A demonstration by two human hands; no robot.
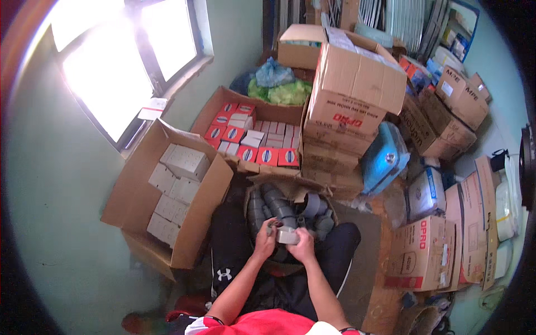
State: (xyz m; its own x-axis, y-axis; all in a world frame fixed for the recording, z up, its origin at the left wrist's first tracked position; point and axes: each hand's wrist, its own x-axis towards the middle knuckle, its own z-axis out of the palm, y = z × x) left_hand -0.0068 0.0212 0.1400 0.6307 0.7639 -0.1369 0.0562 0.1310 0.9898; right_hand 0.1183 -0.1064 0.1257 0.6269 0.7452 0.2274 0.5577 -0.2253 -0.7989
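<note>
I hold a small light-grey piece [287,235], which looks like a plastic pipe fitting, between both hands above a box in front of me. My left hand [264,241] is closed at its left end, with a darker bit showing at the fingertips that I cannot make out. My right hand [303,244] grips the other end. Below and beyond my hands, the open cardboard box [254,183] between my knees holds several dark-grey pipe fittings [276,202], some of them elbow-shaped and some wide and round.
On my left, an open carton [131,195] holds white boxes [187,162]. Ahead, another carton [209,111] holds red-and-white packets [268,156]. Tall stacked cartons [357,84] and a blue case [385,159] stand ahead to the right; more cartons [419,248] line the right wall.
</note>
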